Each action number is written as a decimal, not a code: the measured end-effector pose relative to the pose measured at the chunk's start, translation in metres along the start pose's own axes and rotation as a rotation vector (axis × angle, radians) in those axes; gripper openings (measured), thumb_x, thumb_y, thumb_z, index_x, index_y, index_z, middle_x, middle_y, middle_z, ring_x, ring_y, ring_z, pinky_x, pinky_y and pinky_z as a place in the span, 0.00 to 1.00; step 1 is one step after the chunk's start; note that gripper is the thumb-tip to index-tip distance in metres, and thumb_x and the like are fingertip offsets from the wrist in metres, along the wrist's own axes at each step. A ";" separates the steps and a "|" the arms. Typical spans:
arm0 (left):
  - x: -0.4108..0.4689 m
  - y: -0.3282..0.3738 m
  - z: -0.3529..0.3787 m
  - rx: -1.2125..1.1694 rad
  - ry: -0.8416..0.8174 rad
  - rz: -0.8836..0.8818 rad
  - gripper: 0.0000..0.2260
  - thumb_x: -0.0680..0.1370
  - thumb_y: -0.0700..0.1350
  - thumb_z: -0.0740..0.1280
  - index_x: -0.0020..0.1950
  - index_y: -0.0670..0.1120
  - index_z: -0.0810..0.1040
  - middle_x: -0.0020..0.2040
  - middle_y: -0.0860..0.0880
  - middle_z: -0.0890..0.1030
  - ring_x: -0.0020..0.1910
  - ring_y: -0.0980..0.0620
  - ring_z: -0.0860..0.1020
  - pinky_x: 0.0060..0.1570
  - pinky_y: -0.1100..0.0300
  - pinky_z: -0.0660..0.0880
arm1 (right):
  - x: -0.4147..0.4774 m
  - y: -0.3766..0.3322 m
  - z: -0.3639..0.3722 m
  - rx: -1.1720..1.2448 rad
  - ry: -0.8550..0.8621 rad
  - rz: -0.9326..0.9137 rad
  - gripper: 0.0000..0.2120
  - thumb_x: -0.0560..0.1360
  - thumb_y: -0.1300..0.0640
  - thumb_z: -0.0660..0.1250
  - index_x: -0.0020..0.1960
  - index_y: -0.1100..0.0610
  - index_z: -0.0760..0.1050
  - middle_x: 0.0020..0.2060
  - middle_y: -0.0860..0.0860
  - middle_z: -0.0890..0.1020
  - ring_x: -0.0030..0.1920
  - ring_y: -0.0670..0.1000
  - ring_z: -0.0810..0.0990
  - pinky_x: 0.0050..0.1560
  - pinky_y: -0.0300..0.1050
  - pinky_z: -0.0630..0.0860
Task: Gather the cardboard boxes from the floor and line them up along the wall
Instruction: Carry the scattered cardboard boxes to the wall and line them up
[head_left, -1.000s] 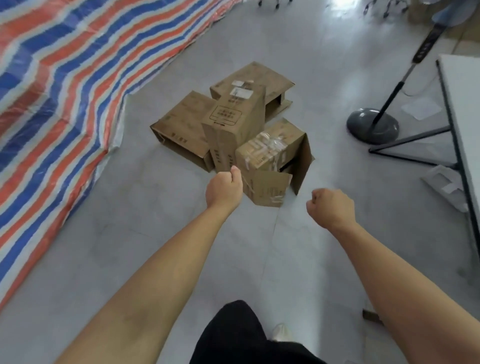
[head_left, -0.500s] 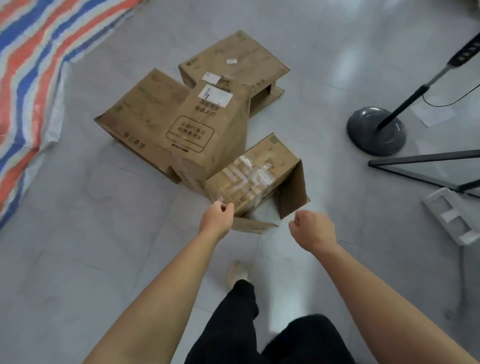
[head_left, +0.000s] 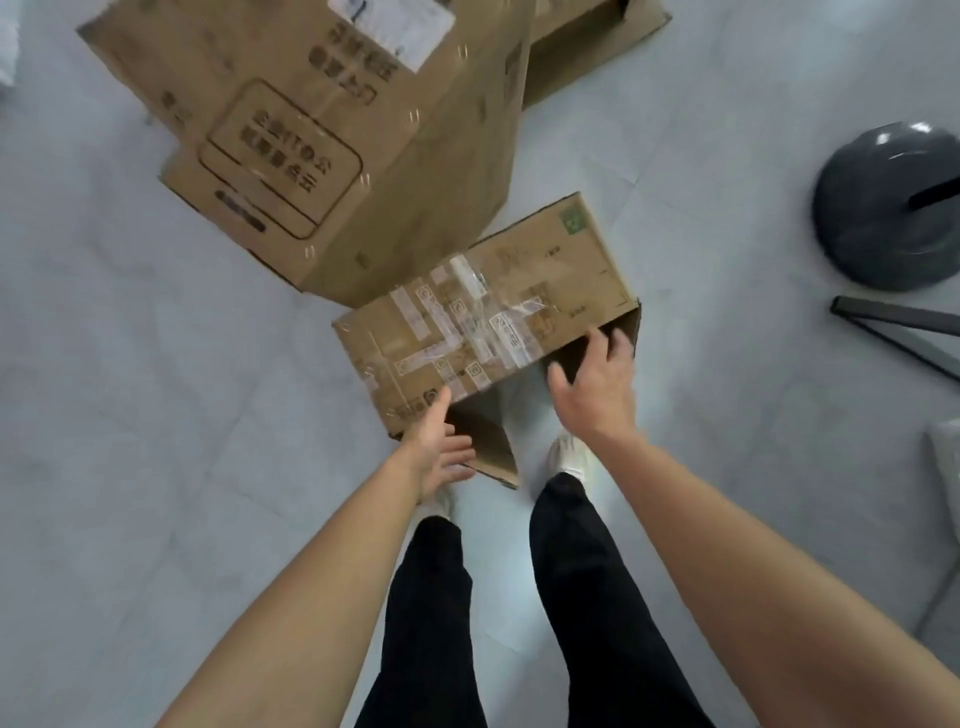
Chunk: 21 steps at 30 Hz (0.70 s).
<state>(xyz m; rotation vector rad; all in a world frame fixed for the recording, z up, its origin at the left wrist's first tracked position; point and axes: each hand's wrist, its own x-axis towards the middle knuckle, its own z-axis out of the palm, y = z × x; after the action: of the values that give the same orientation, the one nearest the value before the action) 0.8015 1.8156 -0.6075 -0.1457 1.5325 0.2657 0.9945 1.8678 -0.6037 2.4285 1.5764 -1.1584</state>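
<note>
Leaned in much closer than half a second before, both fists now unclenched. Held the left hand (head_left: 441, 452) out flat, thumb against the taped box (head_left: 483, 317) at its near edge, and spread the right hand (head_left: 597, 384) loosely at the open end, gripping nothing. Left that box lying on the floor (head_left: 130, 415), touching the bigger box (head_left: 322, 145) behind.

Your only view is the wide-angle camera on your head, tilted almost straight down over your black trouser legs (head_left: 597, 597) to the pale grey tiled floor (head_left: 156, 415). It sits close above the small taped brown cardboard box (head_left: 493, 317). The large printed brown cardboard box (head_left: 337, 130) runs off the top edge.
</note>
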 end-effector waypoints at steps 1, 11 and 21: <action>0.009 -0.003 0.009 -0.110 -0.018 -0.024 0.42 0.77 0.69 0.59 0.79 0.39 0.56 0.72 0.37 0.70 0.68 0.38 0.73 0.60 0.44 0.76 | 0.021 -0.002 -0.005 -0.046 0.020 -0.042 0.34 0.79 0.43 0.64 0.79 0.51 0.54 0.80 0.57 0.51 0.79 0.59 0.52 0.77 0.59 0.56; 0.077 0.009 0.055 -0.977 -0.066 0.132 0.41 0.72 0.70 0.65 0.78 0.51 0.60 0.75 0.38 0.65 0.74 0.36 0.64 0.70 0.37 0.64 | 0.186 -0.055 -0.042 -0.225 -0.120 -0.236 0.57 0.64 0.22 0.66 0.80 0.38 0.38 0.80 0.57 0.37 0.79 0.66 0.50 0.75 0.64 0.58; 0.091 -0.011 0.044 -1.151 -0.062 0.363 0.31 0.73 0.71 0.64 0.69 0.53 0.75 0.62 0.43 0.82 0.60 0.38 0.80 0.59 0.36 0.75 | 0.156 -0.026 -0.011 -0.317 -0.217 -0.234 0.53 0.52 0.16 0.66 0.70 0.40 0.60 0.61 0.53 0.69 0.60 0.61 0.76 0.57 0.57 0.79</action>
<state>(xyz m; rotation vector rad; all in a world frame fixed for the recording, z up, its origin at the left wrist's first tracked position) 0.8486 1.8241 -0.6974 -0.7505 1.1707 1.4097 1.0135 2.0066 -0.6787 1.8976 1.8448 -1.0594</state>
